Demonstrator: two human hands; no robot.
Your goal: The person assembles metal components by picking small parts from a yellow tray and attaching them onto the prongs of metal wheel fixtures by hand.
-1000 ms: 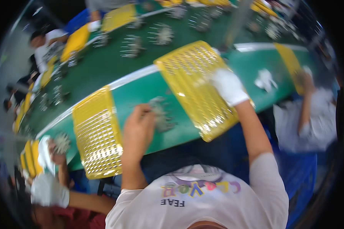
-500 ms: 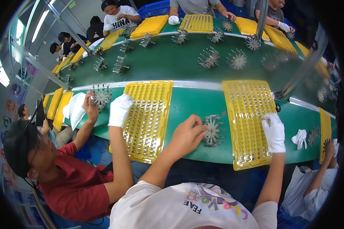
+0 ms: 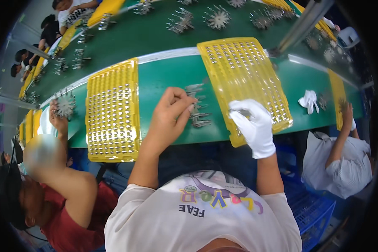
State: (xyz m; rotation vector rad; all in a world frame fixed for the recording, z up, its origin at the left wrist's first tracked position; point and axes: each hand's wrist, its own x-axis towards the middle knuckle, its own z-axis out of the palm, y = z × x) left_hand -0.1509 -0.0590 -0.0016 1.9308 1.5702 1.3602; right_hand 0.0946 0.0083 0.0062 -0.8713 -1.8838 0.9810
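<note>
My bare left hand [image 3: 170,115] grips a spiky, star-shaped metal rack [image 3: 198,108] by its hub with thumb and fingers. The rack stands on edge over the green bench, its prongs pointing out. My right hand [image 3: 256,128], in a white glove, hangs over the lower left part of a yellow moulded tray [image 3: 222,80], just right of the rack. Its thumb and forefinger are drawn together; whatever lies at their tips is too small to make out. Rows of small shiny metal parts fill much of this tray, while its lower left pockets look bare.
Left of me lies another yellow tray [image 3: 113,155] with metal parts. A co-worker in red [image 3: 77,206] holds a similar rack [image 3: 64,105]. A white glove [image 3: 309,101] rests at right. Beyond a pale rail, more racks [image 3: 217,19] stand on a dark green belt. A metal post [image 3: 300,27] rises behind.
My right hand has moved from the tray's right side across to its left edge, close to the rack. My left hand keeps hold. The whole view has shifted; the co-worker's gloved hand has drawn back.
</note>
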